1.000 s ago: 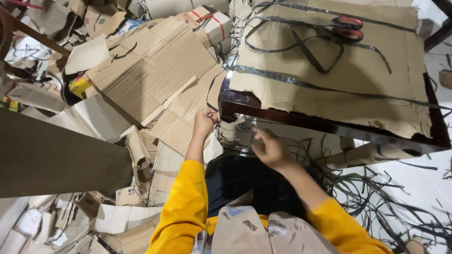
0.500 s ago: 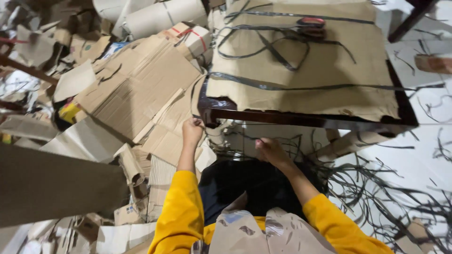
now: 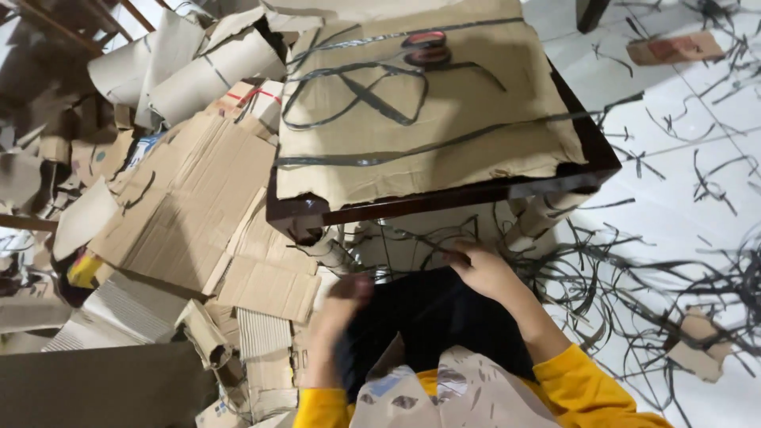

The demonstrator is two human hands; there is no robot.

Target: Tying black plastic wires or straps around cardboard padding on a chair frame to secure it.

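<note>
— Below the bench (image 3: 444, 198) edge, anything in the hands?
— Right hand (image 3: 485, 271) down among thin dark strips (image 3: 412, 242) under the bench, fingers curled; cannot tell whether gripping one or only touching. Left hand (image 3: 342, 305) blurred, hanging over the black cloth (image 3: 428, 317) on the lap; open or closed, cannot tell.
— And up on the bench?
— Covered by a torn sheet of brown cardboard (image 3: 483, 103). Long dark strips looped across it, and red-handled scissors (image 3: 426, 47) lying near the far edge, well apart from both hands.
— To the left?
— Heap of flattened cardboard boxes (image 3: 190, 198), touching the bench corner. Rolled cardboard (image 3: 214, 67) further back, corrugated pieces (image 3: 265, 341) lower down, just beside the left arm.
— To the right?
— White tiled floor (image 3: 674, 206), strewn with more dark strips (image 3: 634, 293). Small brown cardboard scrap (image 3: 697, 349) near the yellow sleeve (image 3: 590, 388), another scrap (image 3: 674, 47) far off at the top.
</note>
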